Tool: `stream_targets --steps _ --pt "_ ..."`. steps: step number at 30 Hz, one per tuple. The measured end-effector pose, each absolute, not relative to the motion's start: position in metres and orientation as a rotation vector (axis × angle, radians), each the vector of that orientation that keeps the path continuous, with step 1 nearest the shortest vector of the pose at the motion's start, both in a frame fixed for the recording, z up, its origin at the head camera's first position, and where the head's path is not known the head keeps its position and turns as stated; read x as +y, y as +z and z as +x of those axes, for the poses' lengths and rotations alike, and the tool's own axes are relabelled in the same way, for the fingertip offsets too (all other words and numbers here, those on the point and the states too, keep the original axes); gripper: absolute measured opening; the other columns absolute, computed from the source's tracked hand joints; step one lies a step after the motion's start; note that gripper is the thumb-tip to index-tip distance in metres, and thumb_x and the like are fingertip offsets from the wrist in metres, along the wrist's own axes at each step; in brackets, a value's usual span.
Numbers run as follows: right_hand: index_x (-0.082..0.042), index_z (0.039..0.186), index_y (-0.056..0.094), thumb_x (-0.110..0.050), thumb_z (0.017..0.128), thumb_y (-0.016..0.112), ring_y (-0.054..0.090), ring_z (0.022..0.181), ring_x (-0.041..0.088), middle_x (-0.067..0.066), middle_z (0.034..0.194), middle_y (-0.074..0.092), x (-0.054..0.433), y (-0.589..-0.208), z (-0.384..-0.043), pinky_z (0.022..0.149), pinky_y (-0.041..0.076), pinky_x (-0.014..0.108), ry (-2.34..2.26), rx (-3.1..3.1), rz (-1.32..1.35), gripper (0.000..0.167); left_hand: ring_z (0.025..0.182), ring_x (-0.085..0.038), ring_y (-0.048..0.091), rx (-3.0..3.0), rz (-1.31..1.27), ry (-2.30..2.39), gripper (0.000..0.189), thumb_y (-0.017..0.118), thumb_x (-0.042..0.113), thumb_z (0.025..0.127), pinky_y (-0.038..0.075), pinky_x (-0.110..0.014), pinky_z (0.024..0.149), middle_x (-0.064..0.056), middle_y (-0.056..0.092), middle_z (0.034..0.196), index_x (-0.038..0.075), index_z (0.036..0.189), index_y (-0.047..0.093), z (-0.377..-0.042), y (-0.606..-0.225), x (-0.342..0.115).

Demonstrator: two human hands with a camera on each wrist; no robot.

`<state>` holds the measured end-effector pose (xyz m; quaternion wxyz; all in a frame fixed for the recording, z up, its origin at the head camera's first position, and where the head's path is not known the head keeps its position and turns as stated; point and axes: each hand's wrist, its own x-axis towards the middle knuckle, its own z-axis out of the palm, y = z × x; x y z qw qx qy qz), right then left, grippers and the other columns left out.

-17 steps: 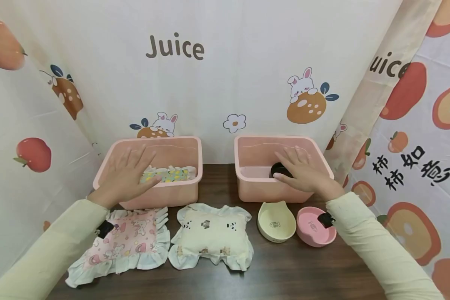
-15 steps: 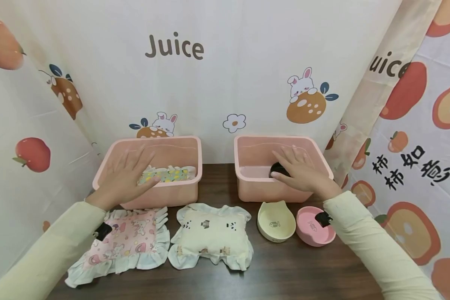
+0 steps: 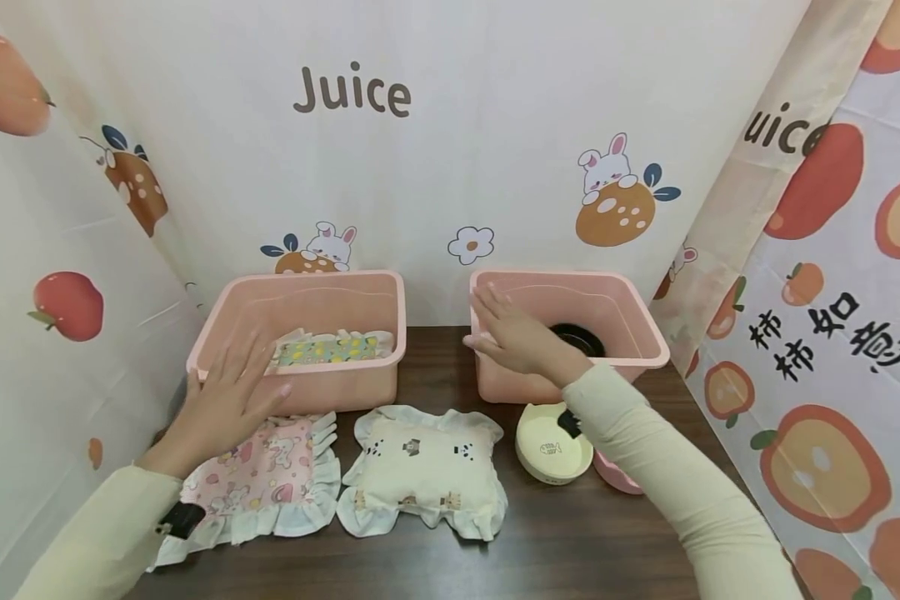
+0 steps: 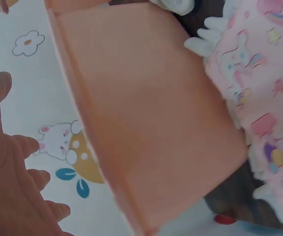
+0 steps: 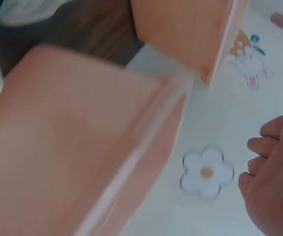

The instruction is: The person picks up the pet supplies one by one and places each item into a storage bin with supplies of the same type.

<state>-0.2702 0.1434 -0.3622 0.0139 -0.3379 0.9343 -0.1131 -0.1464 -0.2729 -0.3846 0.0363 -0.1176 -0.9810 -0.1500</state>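
Note:
My left hand (image 3: 221,400) hovers with spread, straight fingers before the left pink bin (image 3: 352,387), holding nothing. Inside that bin lies a green, lemon-patterned ruffled pillow (image 3: 330,348). A pink ruffled pillow (image 3: 270,475) lies on the table beneath the left hand and forearm, partly covered. My right hand (image 3: 517,333) is held flat over the left front part of the right pink bin (image 3: 510,387), also with nothing in it. A black bowl (image 3: 581,337) sits in that bin. Under the right forearm are a pale yellow cat-eared bowl (image 3: 551,454) and a mostly hidden pink bowl (image 3: 617,477).
A cream ruffled pillow (image 3: 423,471) with animal prints lies mid-table between the pink pillow and the yellow bowl. Printed curtains (image 3: 450,150) stand behind the bins and along both sides. The dark wooden table (image 3: 435,350) shows in the gap between the bins.
My right hand has swung left, uncovering more of the black bowl while the forearm now covers most of the pink bowl. My left hand has dropped lower and toward me.

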Motion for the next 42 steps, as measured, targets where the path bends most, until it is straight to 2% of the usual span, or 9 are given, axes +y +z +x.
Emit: stream_targets --steps 3,8,13,18,21,28,32,36,42 --pt "-0.003 0.154 0.010 -0.051 0.100 0.036 0.002 0.148 0.031 0.013 0.160 0.007 0.112 -0.356 -0.262 0.119 0.010 0.043 -0.186 2.913 -1.033 0.076 0.141 -0.051 -0.010 -3.014 -0.304 -0.499 0.077 0.043 0.051 0.098 -0.007 -0.082 0.093 -0.007 -0.012 0.160 0.019 0.156 0.003 -0.137 -0.392 -0.277" --pt "-0.003 0.154 0.010 -0.053 0.101 0.032 0.001 0.148 0.028 0.013 0.160 0.008 0.076 -0.376 -0.270 0.119 0.009 0.038 -0.158 2.887 -1.121 0.076 0.140 -0.053 -0.008 -3.033 -0.256 -0.515 0.078 0.045 0.051 0.097 -0.003 -0.083 0.093 -0.012 -0.008 0.160 0.022 0.156 0.002 -0.122 -0.407 -0.284" --pt "-0.002 0.153 0.012 -0.049 0.102 0.032 0.002 0.148 0.029 0.015 0.160 0.012 0.047 -0.392 -0.274 0.119 0.009 0.039 -0.184 2.853 -1.189 0.072 0.138 -0.058 0.002 -3.055 -0.221 -0.487 0.078 0.045 0.051 0.097 0.001 -0.083 0.092 -0.018 -0.001 0.160 0.018 0.156 0.007 -0.110 -0.422 -0.288" --pt "-0.001 0.153 0.013 -0.045 0.103 0.031 0.003 0.148 0.030 0.014 0.160 0.012 0.027 -0.405 -0.275 0.119 0.009 0.038 -0.268 2.866 -1.210 0.069 0.136 -0.061 0.004 -3.062 -0.186 -0.512 0.077 0.046 0.051 0.096 -0.001 -0.085 0.090 -0.018 0.001 0.160 0.021 0.156 0.008 -0.101 -0.434 -0.294" --pt "0.000 0.152 0.012 -0.042 0.104 0.029 0.001 0.148 0.029 0.014 0.160 0.010 0.019 -0.410 -0.274 0.119 0.006 0.036 -0.319 2.856 -1.208 0.067 0.136 -0.061 0.001 -3.085 -0.164 -0.518 0.077 0.046 0.053 0.096 -0.002 -0.084 0.091 -0.020 0.003 0.160 0.022 0.156 0.009 -0.094 -0.441 -0.298" --pt "0.003 0.152 0.012 -0.040 0.104 0.031 0.001 0.148 0.029 0.015 0.160 0.008 0.012 -0.419 -0.275 0.119 0.004 0.034 -0.344 2.855 -1.207 0.067 0.136 -0.060 -0.002 -3.144 -0.114 -0.512 0.079 0.044 0.055 0.096 -0.003 -0.084 0.090 -0.023 0.003 0.158 0.012 0.155 0.012 -0.084 -0.458 -0.307" --pt "0.001 0.152 0.009 -0.044 0.104 0.028 0.001 0.148 0.029 0.014 0.160 0.006 0.011 -0.426 -0.278 0.119 0.005 0.034 -0.328 2.882 -1.203 0.070 0.136 -0.060 -0.005 -3.163 -0.094 -0.507 0.080 0.044 0.055 0.096 -0.004 -0.084 0.089 -0.023 0.000 0.158 0.015 0.155 0.008 -0.083 -0.465 -0.310" --pt "0.001 0.153 0.009 -0.041 0.104 0.031 -0.001 0.148 0.027 0.013 0.161 0.005 0.010 -0.429 -0.279 0.119 0.004 0.035 -0.366 2.861 -1.177 0.068 0.135 -0.060 -0.006 -3.161 -0.087 -0.498 0.081 0.045 0.054 0.095 -0.002 -0.085 0.088 -0.023 -0.002 0.158 0.017 0.156 0.006 -0.082 -0.472 -0.312" --pt "-0.001 0.153 0.013 -0.041 0.104 0.030 0.001 0.148 0.028 0.014 0.160 0.009 0.009 -0.435 -0.280 0.119 0.003 0.036 -0.215 2.915 -1.227 0.066 0.136 -0.060 -0.001 -3.141 -0.112 -0.544 0.079 0.048 0.053 0.095 -0.002 -0.085 0.089 -0.020 -0.005 0.159 0.010 0.154 0.019 -0.082 -0.487 -0.314"
